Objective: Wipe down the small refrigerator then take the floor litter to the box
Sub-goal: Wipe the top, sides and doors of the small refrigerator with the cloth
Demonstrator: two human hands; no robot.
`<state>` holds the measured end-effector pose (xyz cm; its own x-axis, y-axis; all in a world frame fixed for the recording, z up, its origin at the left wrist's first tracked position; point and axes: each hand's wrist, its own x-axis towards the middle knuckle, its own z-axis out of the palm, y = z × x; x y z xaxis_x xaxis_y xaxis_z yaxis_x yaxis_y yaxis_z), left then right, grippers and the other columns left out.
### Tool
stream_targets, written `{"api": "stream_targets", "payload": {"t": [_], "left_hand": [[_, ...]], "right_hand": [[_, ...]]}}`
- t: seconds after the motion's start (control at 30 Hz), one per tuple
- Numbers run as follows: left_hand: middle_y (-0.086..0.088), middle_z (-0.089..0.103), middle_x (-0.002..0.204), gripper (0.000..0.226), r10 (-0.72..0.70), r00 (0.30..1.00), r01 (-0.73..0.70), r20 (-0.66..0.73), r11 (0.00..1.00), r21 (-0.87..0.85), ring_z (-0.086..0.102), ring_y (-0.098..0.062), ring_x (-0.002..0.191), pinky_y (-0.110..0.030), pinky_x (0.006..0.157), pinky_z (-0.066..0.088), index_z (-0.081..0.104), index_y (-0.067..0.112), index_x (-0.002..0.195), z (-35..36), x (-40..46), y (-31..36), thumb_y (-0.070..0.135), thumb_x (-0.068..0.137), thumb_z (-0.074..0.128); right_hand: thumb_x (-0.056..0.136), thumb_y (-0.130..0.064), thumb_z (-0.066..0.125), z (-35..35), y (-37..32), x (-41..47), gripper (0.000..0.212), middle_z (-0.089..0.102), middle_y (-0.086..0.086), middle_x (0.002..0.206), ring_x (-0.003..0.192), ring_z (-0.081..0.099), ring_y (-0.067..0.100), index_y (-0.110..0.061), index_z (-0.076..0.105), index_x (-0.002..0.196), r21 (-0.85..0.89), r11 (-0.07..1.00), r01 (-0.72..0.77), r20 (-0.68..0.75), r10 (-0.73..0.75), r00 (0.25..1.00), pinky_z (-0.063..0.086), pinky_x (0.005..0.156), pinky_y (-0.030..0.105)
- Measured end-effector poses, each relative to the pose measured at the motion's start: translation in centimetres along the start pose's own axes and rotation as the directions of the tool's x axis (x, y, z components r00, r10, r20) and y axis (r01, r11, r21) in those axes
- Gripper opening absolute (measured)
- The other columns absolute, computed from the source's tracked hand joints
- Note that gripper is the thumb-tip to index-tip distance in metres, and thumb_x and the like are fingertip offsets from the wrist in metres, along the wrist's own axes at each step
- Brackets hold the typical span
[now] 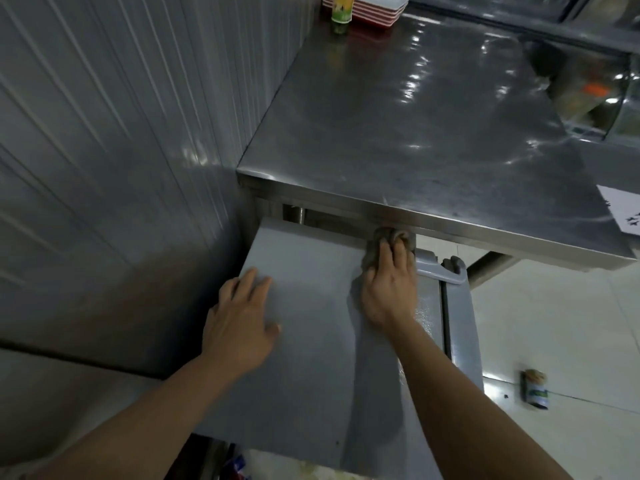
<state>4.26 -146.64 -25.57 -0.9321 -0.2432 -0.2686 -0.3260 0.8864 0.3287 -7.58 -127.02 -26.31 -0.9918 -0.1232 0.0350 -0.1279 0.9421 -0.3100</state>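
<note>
The small grey refrigerator (pixel 311 358) stands partly under a steel table, and I look down on its flat top. My right hand (pixel 389 289) presses a crumpled grey cloth (pixel 388 237) against the far right part of that top, close under the table's edge. My left hand (pixel 239 323) lies flat on the left side of the top, fingers spread, holding nothing. A wet streak shines on the top along my right forearm. A small can (pixel 535 389) with a green label lies on the white tiled floor to the right of the refrigerator.
The steel table (pixel 415 116) fills the upper middle, with a green-and-yellow bottle (pixel 341 12) and stacked red-and-white trays (pixel 375 8) at its far corner. A ribbed grey wall (pixel 104 133) runs along the left. A white sheet (pixel 623 213) lies at the table's right edge.
</note>
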Motion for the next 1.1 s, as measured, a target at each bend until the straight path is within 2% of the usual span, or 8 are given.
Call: {"api": "stream_targets", "payload": {"t": [0.1, 0.27, 0.47, 0.53, 0.67, 0.83, 1.0, 1.1], "left_hand": [[0.009, -0.005, 0.157, 0.075, 0.007, 1.0, -0.007, 0.014, 1.0, -0.027, 0.001, -0.022, 0.14, -0.043, 0.106, 0.031, 0.012, 0.026, 0.147, -0.4, -0.3, -0.2, 0.04, 0.087, 0.054], [0.005, -0.009, 0.157, 0.078, -0.033, 0.999, 0.033, 0.01, 0.997, -0.074, -0.002, -0.021, 0.143, -0.036, 0.113, 0.025, 0.005, 0.021, 0.149, -0.3, -1.4, 0.0, 0.041, 0.09, 0.052], [0.003, -0.017, 0.157, 0.078, -0.034, 0.999, 0.038, 0.039, 0.993, -0.108, -0.005, -0.02, 0.144, -0.034, 0.113, 0.02, 0.0, 0.018, 0.149, -0.1, -2.2, -0.5, 0.038, 0.093, 0.05], [0.002, -0.016, 0.157, 0.077, -0.04, 0.999, 0.043, 0.022, 0.992, -0.117, -0.004, -0.02, 0.144, -0.034, 0.114, 0.021, 0.001, 0.018, 0.149, -0.1, -2.6, -0.5, 0.036, 0.092, 0.05], [-0.002, -0.017, 0.157, 0.076, -0.073, 0.997, 0.075, 0.023, 0.991, -0.114, -0.004, -0.022, 0.144, -0.035, 0.114, 0.021, 0.0, 0.02, 0.149, 0.0, -3.3, -0.3, 0.036, 0.093, 0.049], [-0.002, -0.021, 0.156, 0.075, -0.092, 0.995, 0.097, 0.047, 0.989, -0.108, -0.004, -0.023, 0.145, -0.035, 0.113, 0.023, -0.002, 0.022, 0.149, 0.1, -3.5, -0.4, 0.036, 0.094, 0.047], [-0.001, -0.021, 0.156, 0.079, -0.12, 0.992, 0.125, 0.045, 0.985, -0.118, -0.002, -0.021, 0.145, -0.034, 0.113, 0.025, -0.004, 0.021, 0.149, 0.1, -4.0, -0.3, 0.036, 0.093, 0.049], [0.0, -0.021, 0.156, 0.08, -0.121, 0.991, 0.128, 0.056, 0.984, -0.121, -0.003, -0.02, 0.145, -0.034, 0.114, 0.023, -0.006, 0.019, 0.149, 0.1, -3.9, -0.3, 0.035, 0.093, 0.05]], "right_hand": [[0.094, -0.02, 0.038, 0.6, -2.3, 0.6, 0.057, 0.017, 0.012, 0.156, 0.143, 0.013, 0.031, -0.009, 0.024, 0.148, 0.025, 0.999, 0.03, 0.003, -0.03, 1.0, 0.004, 0.117, 0.033], [0.088, -0.018, 0.043, 1.5, -5.1, -4.6, 0.057, 0.028, 0.007, 0.154, 0.144, 0.019, 0.026, -0.013, 0.036, 0.144, 0.163, 0.86, 0.483, 0.163, -0.506, 0.847, 0.005, 0.114, 0.023], [0.087, -0.017, 0.044, 1.3, -4.5, 1.9, 0.056, 0.031, 0.011, 0.15, 0.136, 0.028, 0.034, -0.01, 0.038, 0.142, 0.055, 0.971, 0.232, 0.054, -0.235, 0.97, 0.018, 0.114, 0.034], [0.085, -0.02, 0.04, 2.0, -5.7, 0.1, 0.056, 0.035, 0.012, 0.149, 0.136, 0.03, 0.035, -0.008, 0.042, 0.14, 0.092, 0.946, 0.311, 0.066, -0.317, 0.946, 0.02, 0.115, 0.034], [0.085, -0.026, 0.035, 2.1, -4.9, -3.7, 0.057, 0.038, 0.01, 0.148, 0.139, 0.032, 0.031, -0.013, 0.044, 0.139, 0.161, 0.805, 0.572, 0.165, -0.593, 0.788, 0.017, 0.114, 0.035], [0.091, -0.017, 0.044, 2.5, -7.4, 1.5, 0.054, 0.027, 0.007, 0.153, 0.139, 0.025, 0.029, -0.013, 0.035, 0.144, 0.134, 0.895, 0.426, 0.097, -0.44, 0.893, 0.012, 0.116, 0.029], [0.086, -0.016, 0.042, 2.5, -7.1, -2.9, 0.056, 0.032, 0.011, 0.152, 0.142, 0.024, 0.028, -0.012, 0.041, 0.141, 0.217, 0.737, 0.64, 0.194, -0.675, 0.711, 0.004, 0.116, 0.025], [0.092, -0.016, 0.044, 2.8, -8.2, 0.6, 0.054, 0.025, 0.009, 0.155, 0.144, 0.019, 0.026, -0.014, 0.034, 0.145, 0.182, 0.752, 0.634, 0.178, -0.659, 0.731, 0.005, 0.117, 0.027]]}}
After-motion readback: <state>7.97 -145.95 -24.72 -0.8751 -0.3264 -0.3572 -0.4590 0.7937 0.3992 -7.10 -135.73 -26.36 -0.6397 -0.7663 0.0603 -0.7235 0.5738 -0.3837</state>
